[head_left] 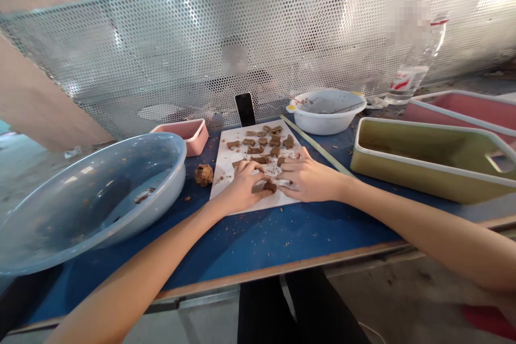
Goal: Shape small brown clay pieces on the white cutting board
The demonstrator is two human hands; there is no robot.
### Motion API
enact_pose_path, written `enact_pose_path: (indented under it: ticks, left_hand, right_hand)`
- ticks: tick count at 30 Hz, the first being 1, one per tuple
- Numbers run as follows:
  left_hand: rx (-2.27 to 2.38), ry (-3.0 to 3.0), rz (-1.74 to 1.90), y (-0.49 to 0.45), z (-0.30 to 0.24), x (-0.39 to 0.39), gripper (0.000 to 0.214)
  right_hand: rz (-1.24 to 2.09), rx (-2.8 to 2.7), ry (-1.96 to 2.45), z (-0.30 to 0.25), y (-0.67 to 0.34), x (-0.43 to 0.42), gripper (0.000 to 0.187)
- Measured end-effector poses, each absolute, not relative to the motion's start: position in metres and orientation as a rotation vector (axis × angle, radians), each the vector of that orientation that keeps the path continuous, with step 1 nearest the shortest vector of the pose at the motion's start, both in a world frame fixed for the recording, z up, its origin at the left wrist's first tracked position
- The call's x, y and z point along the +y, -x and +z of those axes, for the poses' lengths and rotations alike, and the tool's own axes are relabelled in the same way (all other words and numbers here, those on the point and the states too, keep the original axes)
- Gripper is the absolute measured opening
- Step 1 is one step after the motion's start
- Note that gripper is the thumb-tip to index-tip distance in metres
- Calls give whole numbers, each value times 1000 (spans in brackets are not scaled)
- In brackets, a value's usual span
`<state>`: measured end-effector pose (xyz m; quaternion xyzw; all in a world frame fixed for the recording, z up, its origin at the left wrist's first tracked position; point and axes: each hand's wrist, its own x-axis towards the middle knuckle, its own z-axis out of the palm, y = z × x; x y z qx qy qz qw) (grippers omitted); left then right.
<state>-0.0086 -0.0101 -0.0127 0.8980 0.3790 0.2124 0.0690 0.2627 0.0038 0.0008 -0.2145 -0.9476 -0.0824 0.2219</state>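
Note:
A white board [221,164] on the table carries several small brown clay-like pieces [275,141] in loose rows, with crumbs among them. My left hand [244,188] is over the near part of the board, its fingers and thumb curled round a brown clay piece [269,187]. Across from it, my right hand [304,176] rests on the board with fingers stretched out and apart, pointing at the left hand. Its upper fingers are beside another brown piece [281,161], partly hidden. A rough brown lump [203,174] sits just off the board's left edge.
A big blue basin [161,215] stands left, with a small pink bin [197,137] behind it. A phone [245,109] leans on the perforated metal screen [173,54]. To the right are a pale stick [318,148], white basin [326,123], olive bin [419,172] and plastic bottle [407,83].

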Motion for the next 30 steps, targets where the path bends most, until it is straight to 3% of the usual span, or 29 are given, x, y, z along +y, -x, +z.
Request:
enact_pose_path:
  ticks: [7,17,24,30]
  left_hand:
    - [1160,-2652,694,18,-8,-7,29]
    - [1109,-2657,706,20,-8,-5,18]
    - [1120,-2648,725,23,-9,-2,28]
    - [1106,-2639,689,24,-11,-1,19]
  right_hand:
    - [-34,-2624,817,-11,-253,8,31]
    - [130,-2561,856,-24,-243,9,23]
    - [-94,-2590,665,-16,-251,5,31]
    - [-208,-2673,480,-4,-257,2,42]
